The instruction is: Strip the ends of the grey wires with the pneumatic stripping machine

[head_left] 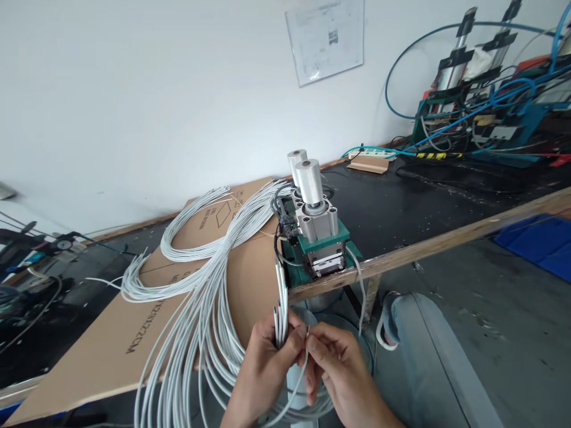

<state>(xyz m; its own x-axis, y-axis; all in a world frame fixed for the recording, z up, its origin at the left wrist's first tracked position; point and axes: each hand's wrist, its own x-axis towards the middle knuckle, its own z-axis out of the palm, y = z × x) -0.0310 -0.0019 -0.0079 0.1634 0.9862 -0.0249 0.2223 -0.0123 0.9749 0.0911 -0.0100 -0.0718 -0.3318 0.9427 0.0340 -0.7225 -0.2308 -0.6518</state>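
Below the worktop (414, 252) edge, left hand (263, 368) clamps limp, light cable ends (280, 309); right hand (339, 371) pinches one cable near its tip.

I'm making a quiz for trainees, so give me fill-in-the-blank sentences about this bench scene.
1. The left hand grips a bundle of ___ cables.
2. The right hand pinches a ___ cable end.
3. The coiled cables lie on a sheet of ___.
4. The small press has a ___ base.

Missing: white; single; cardboard; green

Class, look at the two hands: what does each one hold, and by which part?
Left hand grips a bundle of white cables just below their ends. Right hand pinches a single white cable near its tip.
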